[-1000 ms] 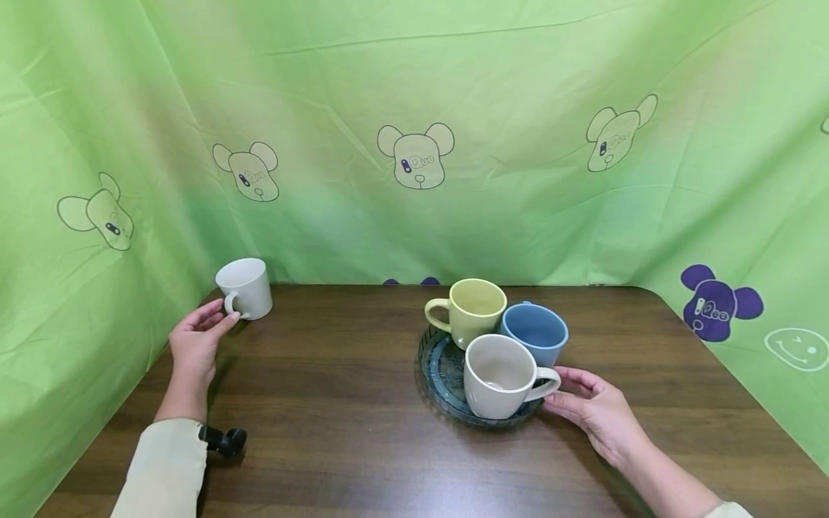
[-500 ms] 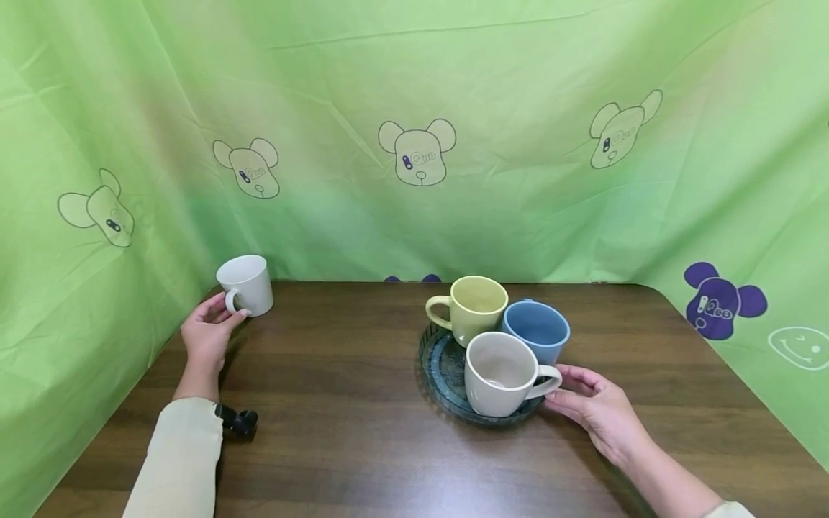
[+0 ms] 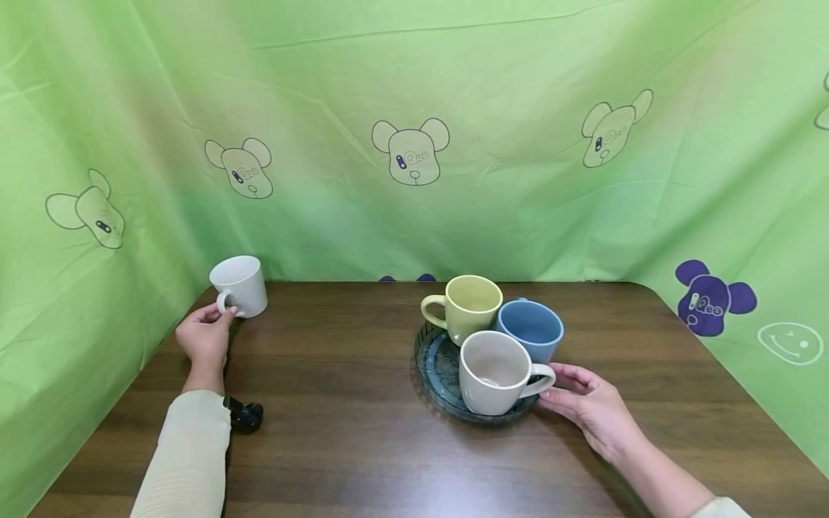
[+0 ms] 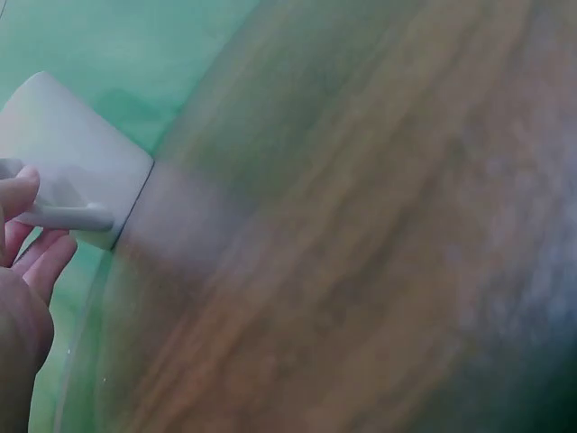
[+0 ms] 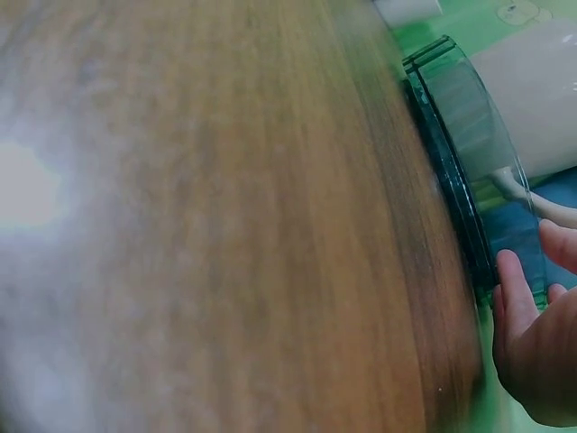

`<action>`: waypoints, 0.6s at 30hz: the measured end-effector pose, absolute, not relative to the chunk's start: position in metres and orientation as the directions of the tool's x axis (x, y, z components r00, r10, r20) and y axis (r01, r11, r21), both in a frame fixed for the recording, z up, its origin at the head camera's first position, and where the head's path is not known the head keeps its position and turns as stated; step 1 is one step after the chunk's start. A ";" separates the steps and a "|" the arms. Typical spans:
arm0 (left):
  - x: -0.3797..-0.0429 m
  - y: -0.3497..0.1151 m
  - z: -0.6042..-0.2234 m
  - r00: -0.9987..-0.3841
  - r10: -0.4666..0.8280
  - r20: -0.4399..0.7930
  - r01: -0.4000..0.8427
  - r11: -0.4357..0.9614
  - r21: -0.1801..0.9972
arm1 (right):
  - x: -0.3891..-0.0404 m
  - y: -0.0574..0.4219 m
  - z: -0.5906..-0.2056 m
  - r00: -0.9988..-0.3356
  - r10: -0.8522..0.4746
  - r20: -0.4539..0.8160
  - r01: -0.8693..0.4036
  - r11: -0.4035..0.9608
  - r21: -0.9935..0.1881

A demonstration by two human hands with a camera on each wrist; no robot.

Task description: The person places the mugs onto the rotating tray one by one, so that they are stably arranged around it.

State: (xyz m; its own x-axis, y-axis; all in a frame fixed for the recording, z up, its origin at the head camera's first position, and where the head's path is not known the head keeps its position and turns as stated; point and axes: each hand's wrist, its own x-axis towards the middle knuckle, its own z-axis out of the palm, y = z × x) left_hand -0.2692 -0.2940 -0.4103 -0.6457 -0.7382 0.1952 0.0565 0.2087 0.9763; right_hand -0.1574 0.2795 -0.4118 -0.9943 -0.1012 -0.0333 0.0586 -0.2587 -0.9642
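At the back left of the table stands a white mug [image 3: 249,288], upright. My left hand [image 3: 206,338] pinches its handle [image 4: 68,216] between thumb and fingers. To the right of centre is a round, dark green glass tray [image 3: 429,374] bearing three mugs: a yellow one [image 3: 461,327], a blue one [image 3: 540,351] and an off-white one [image 3: 479,392] nearest me. My right hand [image 3: 602,417] holds the tray's right rim, just below the off-white mug's handle [image 3: 542,381]. In the right wrist view, the fingertips [image 5: 512,271] lie against the tray's clear wall [image 5: 451,99].
A brown wooden table [image 3: 337,439] lies under everything. Green cloth [image 3: 324,216] with bear-head prints hangs along its back and both sides, close behind the white mug. A black wrist camera [image 3: 245,416] sits on my left sleeve [image 3: 188,453].
My left forearm and wrist have swung to the right and forward, while the fingers stay at the white mug's handle. The right hand keeps its place at the tray. The head view has shifted slightly.
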 end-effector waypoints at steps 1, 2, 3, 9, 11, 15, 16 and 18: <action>-0.269 -0.294 -0.411 -0.639 -0.744 0.193 0.069 0.194 0.979 | -0.157 0.280 -0.412 -0.994 -0.100 -0.034 0.059 -0.257 -0.965; -0.269 -0.294 -0.411 -0.635 -0.750 0.185 0.086 0.170 0.982 | -0.157 0.280 -0.412 -0.994 -0.100 -0.033 0.058 -0.256 -0.965; -0.269 -0.293 -0.412 -0.631 -0.754 0.183 0.101 0.154 0.983 | -0.156 0.280 -0.413 -0.995 -0.097 -0.035 0.059 -0.254 -0.965; -0.267 -0.295 -0.413 -0.630 -0.758 0.168 0.170 0.076 0.983 | -0.156 0.279 -0.411 -0.995 -0.093 -0.038 0.060 -0.253 -0.966; -0.266 -0.296 -0.413 -0.638 -0.754 0.153 0.189 0.040 0.981 | -0.156 0.279 -0.411 -0.995 -0.088 -0.045 0.066 -0.249 -0.966; -0.263 -0.296 -0.411 -0.662 -0.740 0.120 0.207 -0.027 0.978 | -0.157 0.279 -0.410 -0.995 -0.085 -0.055 0.074 -0.248 -0.966; -0.262 -0.296 -0.410 -0.668 -0.736 0.111 0.212 -0.045 0.976 | -0.157 0.279 -0.410 -0.995 -0.084 -0.056 0.075 -0.247 -0.966; -0.260 -0.294 -0.408 -0.683 -0.723 0.104 0.217 -0.065 0.974 | -0.157 0.278 -0.409 -0.995 -0.083 -0.054 0.073 -0.247 -0.966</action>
